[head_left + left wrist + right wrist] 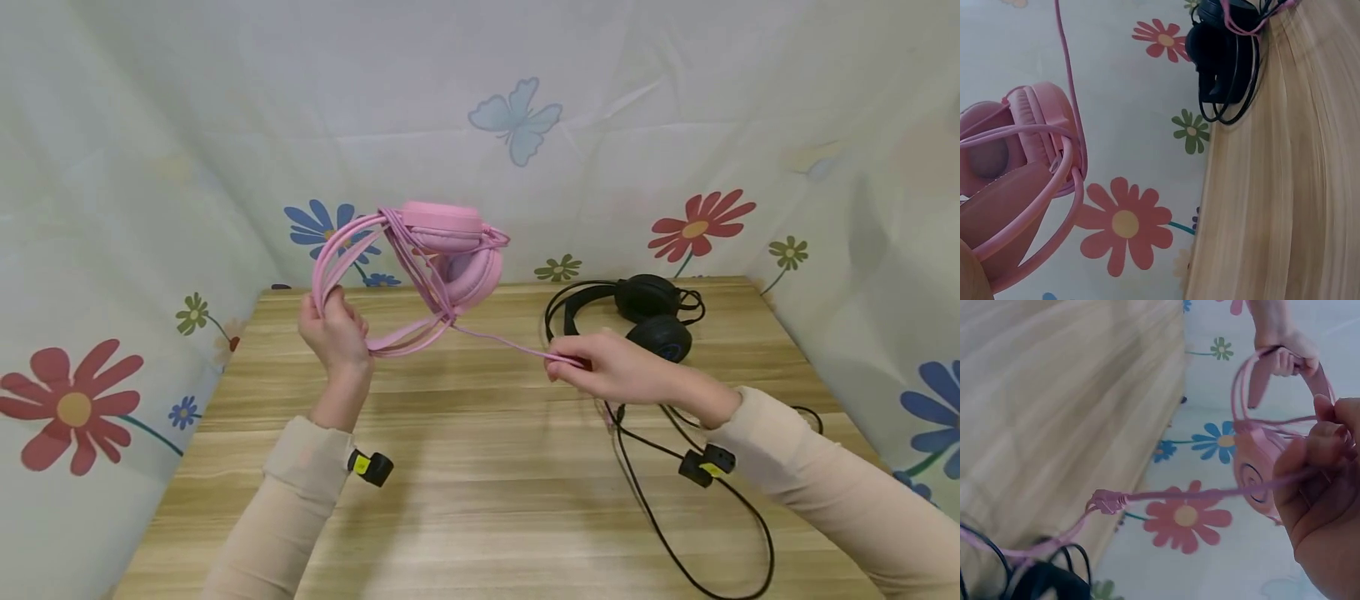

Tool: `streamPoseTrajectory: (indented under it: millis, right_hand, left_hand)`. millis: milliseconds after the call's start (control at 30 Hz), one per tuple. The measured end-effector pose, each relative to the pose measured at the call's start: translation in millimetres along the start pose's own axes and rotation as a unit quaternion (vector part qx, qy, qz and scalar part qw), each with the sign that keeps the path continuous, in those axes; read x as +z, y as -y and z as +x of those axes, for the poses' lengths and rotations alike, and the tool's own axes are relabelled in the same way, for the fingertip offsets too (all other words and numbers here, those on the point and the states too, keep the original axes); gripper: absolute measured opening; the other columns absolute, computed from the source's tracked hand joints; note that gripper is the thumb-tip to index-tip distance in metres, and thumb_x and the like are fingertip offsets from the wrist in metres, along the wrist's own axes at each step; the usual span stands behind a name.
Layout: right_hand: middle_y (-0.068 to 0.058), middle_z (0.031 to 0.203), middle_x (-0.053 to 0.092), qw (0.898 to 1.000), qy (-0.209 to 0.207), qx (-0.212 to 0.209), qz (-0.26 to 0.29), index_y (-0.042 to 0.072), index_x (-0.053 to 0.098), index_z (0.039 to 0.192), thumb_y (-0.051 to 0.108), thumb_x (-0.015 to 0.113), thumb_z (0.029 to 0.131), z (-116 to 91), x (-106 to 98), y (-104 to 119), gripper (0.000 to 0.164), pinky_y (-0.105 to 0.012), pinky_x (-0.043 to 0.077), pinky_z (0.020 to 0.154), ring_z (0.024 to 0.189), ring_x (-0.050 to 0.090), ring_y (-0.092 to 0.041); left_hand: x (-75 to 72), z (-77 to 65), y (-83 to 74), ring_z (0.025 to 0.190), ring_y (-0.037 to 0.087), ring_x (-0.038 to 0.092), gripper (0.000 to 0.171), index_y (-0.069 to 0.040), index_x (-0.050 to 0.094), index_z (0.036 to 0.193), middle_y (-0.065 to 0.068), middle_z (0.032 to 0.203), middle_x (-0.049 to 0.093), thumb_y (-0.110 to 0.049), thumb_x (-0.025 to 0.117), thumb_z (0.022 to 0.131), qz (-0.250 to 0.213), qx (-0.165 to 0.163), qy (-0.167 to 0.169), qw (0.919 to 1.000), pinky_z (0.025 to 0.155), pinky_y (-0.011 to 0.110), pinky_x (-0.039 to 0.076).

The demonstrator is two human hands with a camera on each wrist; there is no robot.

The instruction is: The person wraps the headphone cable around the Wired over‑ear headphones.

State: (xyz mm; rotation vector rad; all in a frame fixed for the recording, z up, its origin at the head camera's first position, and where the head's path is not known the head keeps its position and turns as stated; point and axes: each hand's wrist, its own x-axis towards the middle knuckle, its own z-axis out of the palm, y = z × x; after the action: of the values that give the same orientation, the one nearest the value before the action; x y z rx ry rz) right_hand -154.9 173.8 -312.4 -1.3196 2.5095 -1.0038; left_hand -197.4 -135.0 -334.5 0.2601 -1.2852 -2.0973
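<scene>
Pink headphones [442, 218] are held up above the table, their cable wound around the headband and ear cups. My left hand [335, 329] grips the headband at its left side. A stretch of pink cable [498, 339] runs taut from the headphones to my right hand [611, 364], whose fingers pinch it. In the right wrist view, a pink splitter piece [1110, 501] on the cable hangs beyond the right hand's fingers. Black headphones [647, 298] lie on the table behind the right hand, partly hidden by it.
The black headphones' cable [771, 550] loops over the right side of the wooden table [465, 500]. Behind and at both sides hangs a pale curtain [420, 108] printed with flowers and a butterfly. A small black camera sits on each wrist.
</scene>
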Motion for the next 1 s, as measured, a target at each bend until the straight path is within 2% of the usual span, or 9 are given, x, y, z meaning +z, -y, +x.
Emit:
streamPoseTrajectory:
  millis: [200,333,467,567,700,800,867,1000]
  right_hand:
    - [0.013,0.061,0.038,0.994,-0.012,-0.081,-0.074,0.019,0.056,0.081,0.012,0.056,0.091,9.8,-17.2,6.9,0.012,-0.015,0.029,0.046,0.051,0.032,0.002]
    - [0.013,0.061,0.036,0.986,-0.018,-0.105,-0.125,0.02,0.054,0.078,0.014,0.055,0.091,19.6,-24.4,17.5,0.015,-0.017,0.029,0.048,0.052,0.031,0.002]
    - [0.014,0.061,0.038,0.976,-0.03,-0.095,-0.194,0.022,0.053,0.076,0.018,0.055,0.091,27.7,-28.3,27.6,0.016,-0.019,0.031,0.049,0.052,0.034,0.001]
    - [0.012,0.062,0.044,0.961,-0.046,-0.1,-0.253,0.02,0.056,0.078,0.019,0.057,0.089,32.6,-31.2,33.5,0.012,-0.021,0.033,0.049,0.051,0.037,-0.002]
    - [0.007,0.067,0.054,0.933,-0.068,-0.132,-0.328,0.015,0.06,0.08,0.019,0.062,0.086,39.6,-39.0,41.7,0.008,-0.022,0.032,0.043,0.049,0.039,-0.006]
    - [0.005,0.067,0.055,0.915,-0.077,-0.157,-0.363,0.014,0.059,0.075,0.018,0.066,0.083,45.2,-47.0,46.5,0.011,-0.022,0.028,0.039,0.047,0.038,-0.007]
    - [0.005,0.063,0.051,0.908,-0.079,-0.169,-0.374,0.013,0.057,0.072,0.017,0.069,0.08,48.4,-52.3,47.7,0.015,-0.022,0.024,0.039,0.047,0.034,-0.007]
    - [0.005,0.058,0.042,0.902,-0.073,-0.177,-0.387,0.013,0.053,0.069,0.018,0.072,0.078,52.8,-60.0,47.7,0.021,-0.02,0.017,0.04,0.046,0.027,-0.007]
  left_hand:
    - [-1.7,-3.9,6.2,0.034,0.005,0.031,0.017,-0.014,0.048,0.074,-0.006,0.045,0.036,-0.008,0.049,0.09,0.053,-0.003,-0.002,0.9986,0.034,0.017,0.026]
    - [-0.2,-8.8,9.6,0.036,0.004,0.035,0.018,-0.016,0.048,0.072,-0.007,0.046,0.038,-0.008,0.052,0.088,0.118,0.034,0.009,0.9923,0.035,0.017,0.03]
    - [1.9,-15.3,12.9,0.047,0.004,0.037,0.014,-0.009,0.05,0.072,-0.006,0.054,0.039,-0.007,0.055,0.085,0.211,0.105,0.028,0.9714,0.044,0.017,0.03]
    - [3.9,-20.3,13.9,0.054,0.005,0.036,0.01,0.0,0.052,0.075,-0.006,0.058,0.04,-0.005,0.056,0.083,0.252,0.143,0.048,0.956,0.048,0.017,0.029]
    - [6.2,-24.9,13.1,0.053,0.005,0.036,0.008,0.004,0.053,0.076,-0.006,0.058,0.04,-0.002,0.056,0.082,0.274,0.167,0.074,0.9441,0.045,0.017,0.028]
    - [8.1,-27.7,9.1,0.052,0.005,0.035,0.008,0.003,0.052,0.075,-0.004,0.058,0.04,0.0,0.056,0.081,0.282,0.182,0.095,0.9373,0.045,0.016,0.026]
    - [9.3,-29.4,5.3,0.052,0.005,0.036,0.008,0.003,0.052,0.076,-0.002,0.058,0.04,-0.001,0.057,0.082,0.285,0.19,0.115,0.9324,0.044,0.016,0.026]
    - [10.5,-33.4,-1.2,0.051,0.008,0.038,0.006,0.002,0.053,0.077,0.002,0.058,0.043,0.0,0.057,0.082,0.295,0.199,0.161,0.9208,0.044,0.016,0.028]
